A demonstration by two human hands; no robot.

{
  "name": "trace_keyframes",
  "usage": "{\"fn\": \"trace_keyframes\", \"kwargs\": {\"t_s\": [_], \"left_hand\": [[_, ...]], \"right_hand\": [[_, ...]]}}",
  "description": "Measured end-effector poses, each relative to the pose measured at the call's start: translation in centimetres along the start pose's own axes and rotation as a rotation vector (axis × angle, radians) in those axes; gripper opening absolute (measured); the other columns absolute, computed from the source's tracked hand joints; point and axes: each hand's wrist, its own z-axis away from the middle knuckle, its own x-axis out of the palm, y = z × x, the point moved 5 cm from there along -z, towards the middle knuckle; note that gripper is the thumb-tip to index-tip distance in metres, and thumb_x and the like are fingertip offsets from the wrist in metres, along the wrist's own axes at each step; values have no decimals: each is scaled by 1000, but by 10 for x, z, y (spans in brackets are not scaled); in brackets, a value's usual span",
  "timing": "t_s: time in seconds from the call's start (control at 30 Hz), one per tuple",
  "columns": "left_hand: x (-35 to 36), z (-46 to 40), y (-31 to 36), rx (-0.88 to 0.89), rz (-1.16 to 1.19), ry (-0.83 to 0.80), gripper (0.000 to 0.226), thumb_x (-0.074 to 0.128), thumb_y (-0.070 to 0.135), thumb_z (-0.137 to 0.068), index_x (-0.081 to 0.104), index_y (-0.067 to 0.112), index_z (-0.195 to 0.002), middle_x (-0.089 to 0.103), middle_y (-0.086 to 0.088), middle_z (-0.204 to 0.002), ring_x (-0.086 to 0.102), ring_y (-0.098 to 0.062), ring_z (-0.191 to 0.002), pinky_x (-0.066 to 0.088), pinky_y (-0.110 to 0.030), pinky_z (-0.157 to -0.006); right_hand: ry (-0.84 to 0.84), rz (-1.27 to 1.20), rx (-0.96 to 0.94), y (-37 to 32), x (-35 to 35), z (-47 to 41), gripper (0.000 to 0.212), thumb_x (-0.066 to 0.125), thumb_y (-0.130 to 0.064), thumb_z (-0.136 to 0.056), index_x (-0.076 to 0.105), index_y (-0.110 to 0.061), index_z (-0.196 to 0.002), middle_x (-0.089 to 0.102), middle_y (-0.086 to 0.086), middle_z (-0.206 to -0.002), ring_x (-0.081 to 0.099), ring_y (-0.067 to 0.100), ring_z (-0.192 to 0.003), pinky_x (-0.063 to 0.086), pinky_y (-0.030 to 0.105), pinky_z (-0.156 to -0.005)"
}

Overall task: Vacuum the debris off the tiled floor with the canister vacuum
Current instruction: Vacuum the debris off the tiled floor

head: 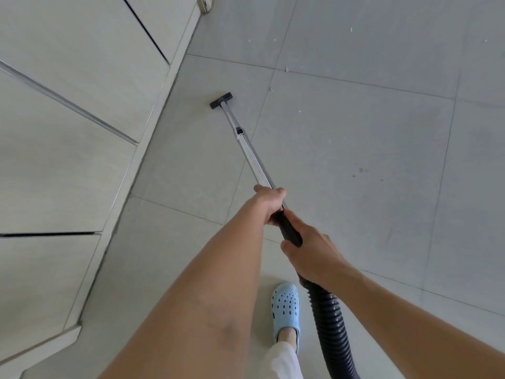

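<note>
A silver telescopic vacuum wand (247, 149) slants across the grey tiled floor (355, 160), ending in a small black nozzle (221, 100) that sits on the tiles near the wall. My left hand (269, 202) grips the wand's upper end. Just behind it, my right hand (311, 251) grips the black handle (288, 228). A dark ribbed hose (332, 324) runs down from the handle and out of the bottom edge. Small pale debris bits lie beyond the nozzle, one (271, 89) close to it, others (287, 68) further off. The canister is out of view.
A pale panelled wall (82, 119) with a skirting strip (153, 116) borders the floor on the left. My foot in a light-blue perforated clog (285, 310) stands beside the hose. More specks (299, 111) dot the far tiles.
</note>
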Motion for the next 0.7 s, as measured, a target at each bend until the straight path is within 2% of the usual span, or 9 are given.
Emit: {"fn": "trace_keyframes", "kwargs": {"t_s": [0.07, 0.13, 0.27, 0.37, 0.47, 0.6, 0.7], "left_hand": [[-8, -6, 14, 9, 0, 5, 47, 48, 30, -99, 41, 0, -134, 58, -9, -75, 61, -22, -55, 56, -27, -43], [-15, -8, 23, 28, 11, 19, 45, 49, 28, -101, 40, -1, -134, 56, -10, -77, 60, -22, -55, 46, -22, -32], [-13, -3, 27, 32, -1, 14, 44, 50, 28, -100, 43, -1, -133, 57, -10, -82, 61, -20, -56, 45, -21, -31], [1, 11, 20, 21, -5, -5, 44, 50, 28, -99, 42, 1, -133, 57, -9, -82, 62, -20, -58, 48, -22, -34], [24, 31, 8, 20, -18, -27, 43, 49, 28, -100, 39, 2, -132, 55, -9, -81, 61, -20, -59, 49, -23, -35], [62, 64, -17, 32, -36, -67, 43, 48, 29, -101, 33, 4, -133, 52, -8, -79, 58, -20, -59, 50, -24, -36], [88, 89, -31, 33, -45, -87, 42, 47, 28, -101, 36, 1, -132, 52, -9, -80, 58, -20, -59, 47, -22, -32]], "right_hand": [[-5, -9, 18, -10, -9, -10, 68, 48, -23, -96, 18, -57, -147, 60, -4, -87, 62, 15, -70, 55, 31, -62], [-12, -2, 29, -19, -15, -16, 68, 48, -23, -96, 18, -55, -148, 59, -4, -90, 64, 19, -76, 59, 37, -70], [-33, 24, 29, -25, -20, -14, 69, 48, -22, -95, 17, -50, -150, 59, 0, -96, 66, 24, -83, 60, 42, -77], [-36, 10, 47, -11, -23, 2, 68, 48, -20, -94, 20, -50, -149, 57, -1, -89, 67, 26, -78, 61, 45, -75], [-35, 16, 53, 9, -24, 27, 67, 48, -20, -95, 21, -49, -149, 58, 0, -88, 66, 24, -75, 61, 42, -72], [-32, 6, 78, 43, -20, 72, 66, 47, -21, -95, 20, -50, -148, 57, -1, -84, 63, 18, -63, 57, 31, -57], [-17, 20, 101, 67, -21, 97, 67, 47, -21, -95, 20, -49, -149, 54, -4, -84, 62, 17, -64, 54, 30, -56]]}}
